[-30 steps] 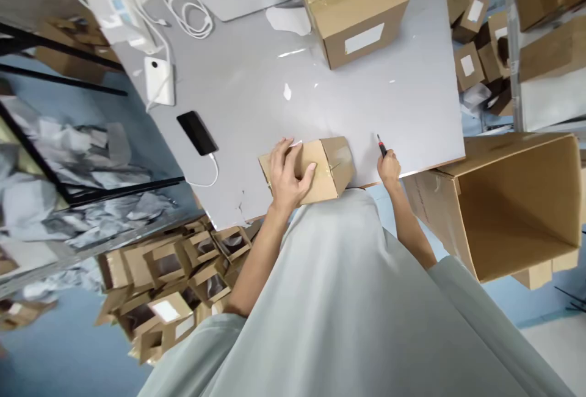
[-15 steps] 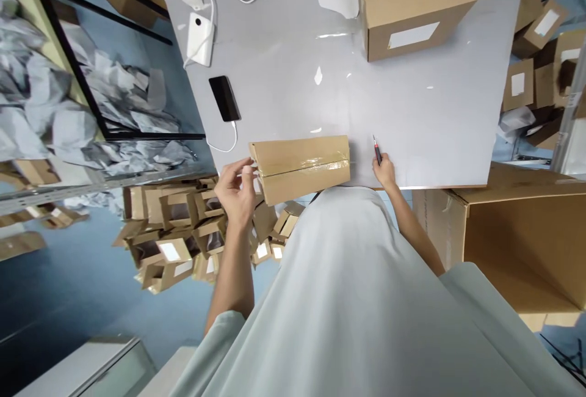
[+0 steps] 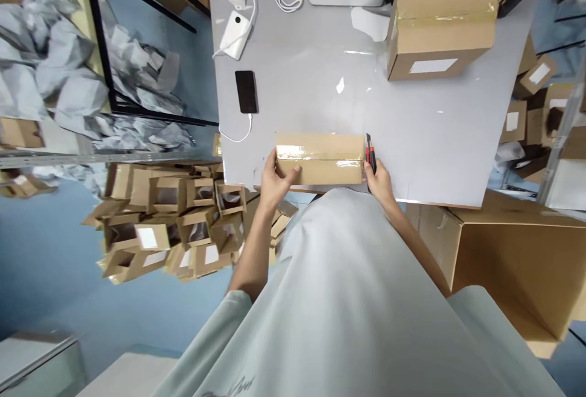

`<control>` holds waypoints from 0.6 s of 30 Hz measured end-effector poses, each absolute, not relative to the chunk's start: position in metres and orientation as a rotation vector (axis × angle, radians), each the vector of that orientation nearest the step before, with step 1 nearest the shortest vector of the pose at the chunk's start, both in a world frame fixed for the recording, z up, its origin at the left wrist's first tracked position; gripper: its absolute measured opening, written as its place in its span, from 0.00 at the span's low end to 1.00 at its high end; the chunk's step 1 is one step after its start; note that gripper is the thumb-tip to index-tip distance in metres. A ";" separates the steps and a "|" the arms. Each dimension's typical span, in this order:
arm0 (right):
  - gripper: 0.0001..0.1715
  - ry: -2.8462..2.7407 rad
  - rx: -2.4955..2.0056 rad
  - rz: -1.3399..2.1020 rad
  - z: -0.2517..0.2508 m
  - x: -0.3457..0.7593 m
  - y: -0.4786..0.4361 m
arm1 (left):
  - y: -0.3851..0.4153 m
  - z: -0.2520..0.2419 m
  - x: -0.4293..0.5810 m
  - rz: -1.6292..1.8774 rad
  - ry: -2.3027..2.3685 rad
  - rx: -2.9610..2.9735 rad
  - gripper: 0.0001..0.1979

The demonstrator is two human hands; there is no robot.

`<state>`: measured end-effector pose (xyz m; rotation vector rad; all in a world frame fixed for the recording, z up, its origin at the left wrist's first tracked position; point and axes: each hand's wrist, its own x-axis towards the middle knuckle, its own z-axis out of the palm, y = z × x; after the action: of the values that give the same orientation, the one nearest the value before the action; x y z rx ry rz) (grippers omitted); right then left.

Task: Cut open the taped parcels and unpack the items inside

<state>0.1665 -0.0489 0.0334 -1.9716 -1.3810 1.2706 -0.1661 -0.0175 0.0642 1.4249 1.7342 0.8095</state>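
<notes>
A long cardboard box (image 3: pixel 320 171) with clear tape along its top seam lies at the table's near edge. My left hand (image 3: pixel 276 182) grips its left end, the thumb on top and the fingers around the far corner. At the box's right end, my right hand (image 3: pixel 379 180) is closed on a red and black utility knife (image 3: pixel 371 156), whose tip points away from me. The fingers of that hand are close against the box end; whether they press on it I cannot tell.
A larger taped box (image 3: pixel 444 33) stands at the table's back right. A phone (image 3: pixel 246 91) on a white cable and a white power bank (image 3: pixel 235 35) lie at left. Opened boxes (image 3: pixel 174 220) are heaped below left; a big open carton (image 3: pixel 517 269) stands at right.
My left hand has closed on the left end of the long box, which now lies straighter. My right hand with the knife has come up against its right end. The view has shifted.
</notes>
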 end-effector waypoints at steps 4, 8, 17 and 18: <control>0.32 -1.369 -2.080 1.152 0.054 0.193 -0.052 | 0.000 0.028 -0.144 0.742 1.638 1.416 0.48; 0.31 -1.509 -2.107 1.021 0.077 0.207 -0.048 | 0.013 0.007 -0.133 0.800 1.552 1.427 0.48; 0.25 -2.297 -2.094 0.835 0.154 0.142 -0.010 | 0.028 -0.004 -0.167 0.813 1.297 1.346 0.45; 0.26 -2.401 -2.073 0.855 0.161 0.128 -0.004 | 0.029 -0.003 -0.168 0.820 1.273 1.356 0.46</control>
<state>0.1277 -0.0044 0.1606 -2.0729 -2.4007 0.8551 -0.1684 0.0292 -0.0034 1.3558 1.2735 0.8196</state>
